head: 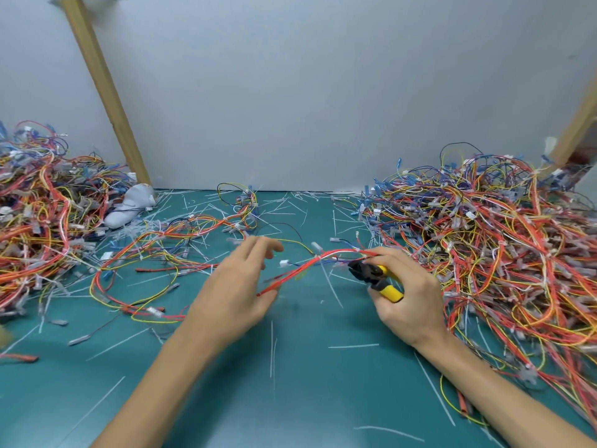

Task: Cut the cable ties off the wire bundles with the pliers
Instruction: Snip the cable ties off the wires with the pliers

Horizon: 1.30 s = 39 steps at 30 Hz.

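The wire bundle (300, 268) now in work, mostly red wires, hangs a little above the tabletop (290, 399) between the two hands, and a white cable tie (319, 257) is still around it, with its long tail pointing down. The pliers (376, 275) are just beside this tie, the black nose pointing to it but not yet on it, as far as can be seen. The right hand (405, 294) has its grip clenched around the yellow handles, and the bundle passes over its fingers. The left hand (239, 286) is blurred; its fingers are spread and loose, and the red end of the bundle lies at its palm, seemingly not grasped. Around them many cut ties (272, 349) lie as thin white strips on the green surface, so a good number of cuts seems already done. Loose wires (155, 253) lie behind the left hand. A big heap on the right (504, 247) shows many white ties, so much work probably remains there. The heap on the left (42, 221) may be the finished one, but this cannot be told surely.
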{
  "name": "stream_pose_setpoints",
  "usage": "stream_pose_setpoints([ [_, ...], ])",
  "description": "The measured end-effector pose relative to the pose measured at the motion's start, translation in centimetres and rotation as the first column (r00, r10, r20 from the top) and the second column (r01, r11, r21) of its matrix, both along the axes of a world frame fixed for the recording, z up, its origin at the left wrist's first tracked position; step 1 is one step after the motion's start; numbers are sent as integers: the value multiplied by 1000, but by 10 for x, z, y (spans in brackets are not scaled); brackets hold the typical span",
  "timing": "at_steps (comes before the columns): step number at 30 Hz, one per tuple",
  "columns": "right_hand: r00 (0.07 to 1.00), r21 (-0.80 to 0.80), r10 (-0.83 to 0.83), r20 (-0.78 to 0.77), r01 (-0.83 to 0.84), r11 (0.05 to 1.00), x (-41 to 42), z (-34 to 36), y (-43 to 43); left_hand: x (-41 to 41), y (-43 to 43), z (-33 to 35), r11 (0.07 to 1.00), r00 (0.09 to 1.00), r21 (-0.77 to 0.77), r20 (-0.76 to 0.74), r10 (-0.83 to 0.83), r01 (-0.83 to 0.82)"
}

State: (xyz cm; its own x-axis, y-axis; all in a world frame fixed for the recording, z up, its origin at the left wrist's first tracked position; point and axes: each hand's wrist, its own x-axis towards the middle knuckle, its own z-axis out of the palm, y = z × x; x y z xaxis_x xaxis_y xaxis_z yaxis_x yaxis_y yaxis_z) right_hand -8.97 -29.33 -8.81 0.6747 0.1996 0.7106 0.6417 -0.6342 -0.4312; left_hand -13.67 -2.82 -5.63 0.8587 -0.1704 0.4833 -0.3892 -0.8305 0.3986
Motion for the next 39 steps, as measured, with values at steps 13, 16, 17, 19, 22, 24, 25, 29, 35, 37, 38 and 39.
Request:
stream_pose_setpoints([
  [13, 997, 2, -30, -69, 30, 1000, -2, 8, 3, -32, 29, 55, 776, 943, -619, -316, -105, -122],
  [16, 997, 13, -2, -78, 3, 1000, 0, 15, 7, -29, 13, 78, 505, 942, -861, -214, -260, -56],
  [17, 997, 16, 8, -77, -7, 1000, 2, 19, 9, -26, 6, 83, 382, 933, -923, -183, -309, -55],
  [19, 998, 11, 12, -59, -11, 1000, 6, 25, 10, -21, -7, 82, 126, 917, -988, -136, -376, -95],
  [22, 998, -18, -7, -66, 6, 1000, 13, 32, 5, -24, -23, 49, -58, 871, -961, -219, -439, -271],
  [24, 997, -70, -2, -73, -3, 998, 15, 32, 0, -35, -24, 15, 186, 823, -905, -425, -378, -382],
  [25, 998, -100, 3, -66, -10, 995, 15, 30, -2, -40, -21, -2, 396, 815, -828, -517, -262, -397],
  [29, 998, -169, 48, -50, -56, 984, 8, 19, -1, -44, 0, -21, 909, 928, -248, -257, 271, -334],
  [35, 993, -265, 110, -44, -118, 957, 1, 10, 0, -21, 0, 9, 958, 991, -260, 32, 131, -118],
  [37, 991, -240, 116, -64, -128, 962, -1, 8, 0, -11, -8, 4, 981, 1000, -190, -10, 27, -29],
  [38, 991, -228, 116, -69, -129, 965, -1, 7, -1, -6, -11, 0, 987, 999, -159, -47, -11, 3],
  [39, 991, -213, 117, -71, -129, 968, 0, 6, -1, 0, -13, -7, 989, 996, -142, -75, -41, 30],
])
